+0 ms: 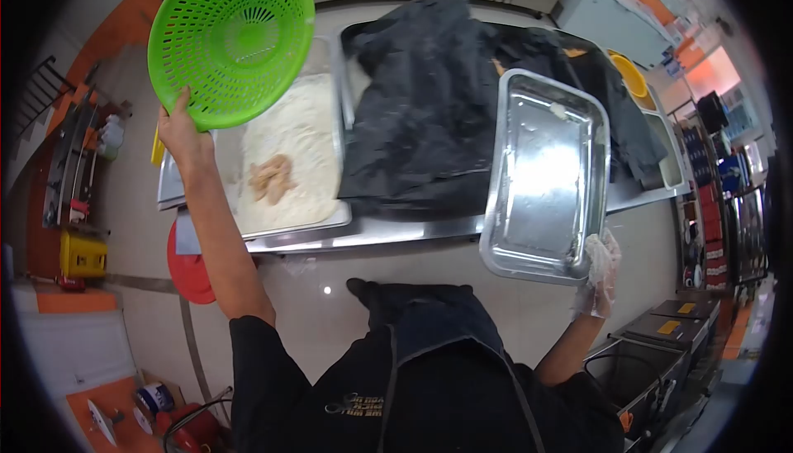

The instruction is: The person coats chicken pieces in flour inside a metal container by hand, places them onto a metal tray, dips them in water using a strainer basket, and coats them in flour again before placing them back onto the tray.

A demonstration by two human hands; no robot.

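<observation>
My left hand (pixel 187 129) is closed on the rim of a green plastic colander (pixel 248 37), raised and tipped over the left part of the table. The colander's perforated inside faces me and looks bare. Below it, a tray of white flour (pixel 307 135) has several pieces of what looks like raw chicken (pixel 273 179) lying on it. My right hand (pixel 601 270), in a clear plastic glove, grips the near right corner of a rectangular metal pan (pixel 541 180). The pan is tilted, shiny and wet inside, with a small pale scrap near its far end.
Black plastic sheeting (pixel 421 106) covers the middle of the metal table (pixel 372 234). A yellow bowl (pixel 629 75) stands at the far right. Beneath the table's left end is a round red lid (pixel 188 267). Metal fryer-like units (pixel 669 333) stand at the lower right.
</observation>
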